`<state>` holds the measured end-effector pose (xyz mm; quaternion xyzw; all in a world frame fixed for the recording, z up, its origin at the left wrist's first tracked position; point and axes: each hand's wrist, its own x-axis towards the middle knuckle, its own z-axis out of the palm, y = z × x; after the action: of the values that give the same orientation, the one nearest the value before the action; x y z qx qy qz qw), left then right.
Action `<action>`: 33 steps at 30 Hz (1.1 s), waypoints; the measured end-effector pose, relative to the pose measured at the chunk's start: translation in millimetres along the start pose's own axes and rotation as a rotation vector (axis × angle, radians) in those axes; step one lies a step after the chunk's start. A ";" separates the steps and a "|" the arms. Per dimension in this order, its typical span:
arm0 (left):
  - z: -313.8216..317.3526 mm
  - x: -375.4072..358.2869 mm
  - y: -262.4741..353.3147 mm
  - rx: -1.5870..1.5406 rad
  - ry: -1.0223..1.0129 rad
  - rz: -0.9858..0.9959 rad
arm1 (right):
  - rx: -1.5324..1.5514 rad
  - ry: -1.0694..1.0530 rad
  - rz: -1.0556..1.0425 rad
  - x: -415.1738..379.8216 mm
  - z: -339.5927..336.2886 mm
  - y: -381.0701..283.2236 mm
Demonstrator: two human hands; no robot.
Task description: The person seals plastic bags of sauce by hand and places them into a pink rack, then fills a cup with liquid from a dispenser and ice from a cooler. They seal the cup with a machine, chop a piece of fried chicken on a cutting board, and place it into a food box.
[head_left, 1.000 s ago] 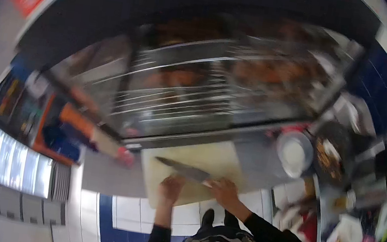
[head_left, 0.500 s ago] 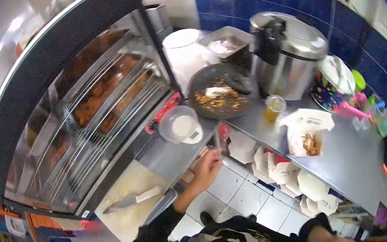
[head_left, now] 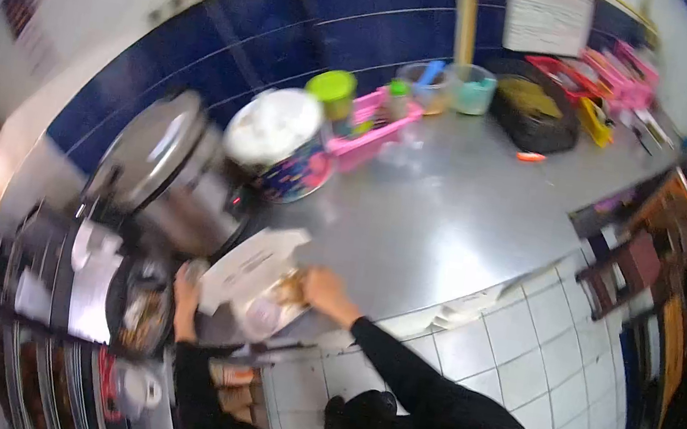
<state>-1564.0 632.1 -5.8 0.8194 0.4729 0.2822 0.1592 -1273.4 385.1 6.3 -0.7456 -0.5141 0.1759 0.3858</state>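
Note:
An open white takeaway box (head_left: 248, 270) stands near the counter's front edge, its lid raised toward the back. Inside are brown food pieces (head_left: 291, 290) and, at the front, a round, pale translucent container (head_left: 263, 316). At the box's right side is my right hand (head_left: 330, 294), its fingers curled against the rim beside the food. Blur hides what, if anything, they pinch. Left of the box, my left hand (head_left: 187, 291) is closed round a small clear plastic cup (head_left: 196, 268), of which only the top shows.
Behind the box stand a large steel cooker (head_left: 162, 158) and a patterned pot with a white cover (head_left: 272, 130). A pink basket (head_left: 376, 136) and a black tray (head_left: 538, 110) are along the wall. Left is a dark pan of food (head_left: 144, 309). White floor tiles lie below.
My view has swung right along the counter. Both hands have come to the box, the left at the cup and the right at the rim. A round translucent container now shows in the box.

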 end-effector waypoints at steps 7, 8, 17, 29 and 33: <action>11.2 -1.1 11.4 -0.135 0.018 -0.359 | 0.021 -0.035 0.080 1.7 -11.6 76.1; 14.5 -6.1 24.8 -0.051 0.042 -0.302 | 0.014 -0.025 0.088 -0.1 -34.5 92.4; 148.7 -102.7 323.2 -0.122 -0.017 -0.166 | -0.107 0.330 0.259 -63.6 -412.7 367.8; 486.7 -51.8 848.9 -0.318 -0.483 0.354 | -0.349 0.494 0.346 -89.2 -749.9 662.5; 543.9 -49.0 944.2 -0.226 -0.515 0.282 | -0.047 0.837 0.436 -151.6 -799.0 684.2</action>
<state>-602.9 119.0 47.6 0.8985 0.2643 0.1354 0.3233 -377.3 -185.7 -19.6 -0.8514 -0.1497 -0.0747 0.4971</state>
